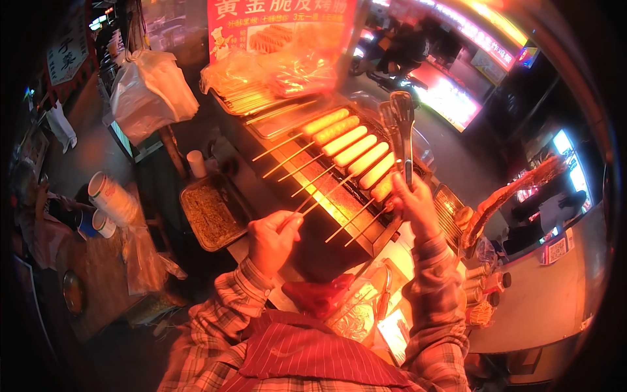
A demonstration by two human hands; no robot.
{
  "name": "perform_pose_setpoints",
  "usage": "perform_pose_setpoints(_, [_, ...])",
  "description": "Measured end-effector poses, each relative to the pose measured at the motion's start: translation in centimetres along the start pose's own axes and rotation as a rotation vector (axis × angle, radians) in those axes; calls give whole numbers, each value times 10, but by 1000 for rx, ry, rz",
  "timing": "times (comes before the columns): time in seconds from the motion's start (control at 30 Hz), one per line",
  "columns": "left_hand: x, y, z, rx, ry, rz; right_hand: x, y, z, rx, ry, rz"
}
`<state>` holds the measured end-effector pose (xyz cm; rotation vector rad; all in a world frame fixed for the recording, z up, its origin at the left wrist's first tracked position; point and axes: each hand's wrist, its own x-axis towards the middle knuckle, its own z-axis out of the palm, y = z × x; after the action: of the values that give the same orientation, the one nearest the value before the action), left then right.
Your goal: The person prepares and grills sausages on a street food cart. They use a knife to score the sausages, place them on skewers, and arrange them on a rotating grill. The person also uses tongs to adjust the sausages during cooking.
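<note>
Several skewered sausages (353, 145) lie side by side across a long metal grill (294, 157), pale to golden, their thin wooden sticks jutting over the near edge toward me. My left hand (273, 240) is closed in a pinch around the end of a skewer stick (320, 196) from the middle of the row. At the right end of the grill, my right hand (418, 204) grips metal tongs (401, 124), which point away from me above the last sausages. Part of the right fingers is hidden behind the tongs and in the glow.
Left of the grill sits a tray of brown crumbly stuff (212, 209) beside a white cup (196, 163). Plastic bags (153, 91) hang farther left, above stacked paper cups (111, 196). Bare skewers (245, 98) lie beyond the grill. Jars (490, 284) stand on the right counter (542, 294).
</note>
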<state>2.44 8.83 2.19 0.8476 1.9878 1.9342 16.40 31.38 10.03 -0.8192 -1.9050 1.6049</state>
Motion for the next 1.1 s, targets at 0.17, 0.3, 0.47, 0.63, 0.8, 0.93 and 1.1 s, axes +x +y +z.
perform_pose_setpoints(0.17, [11, -10, 0, 173, 38, 86, 50, 35, -72, -423, 67, -257])
perform_pose_setpoints(0.3, [13, -25, 3, 217, 54, 202, 51, 31, -84, -447, 68, -206])
perform_pose_setpoints(0.47, [15, -27, 8, 213, 62, 223, 52, 42, -86, -453, 76, -204])
perform_pose_setpoints(0.63, [16, -19, 10, 231, 28, 131, 54, 49, -84, -454, 93, -208])
perform_pose_setpoints(0.8, [17, -18, 12, 252, 14, 158, 55, 44, -85, -468, 105, -244])
perform_pose_setpoints(0.93, [17, -16, 14, 249, 19, 155, 64, 45, -93, -696, 183, -329])
perform_pose_setpoints(1.1, [15, -15, 13, 247, 26, 167, 72, 32, -101, -911, 261, -289])
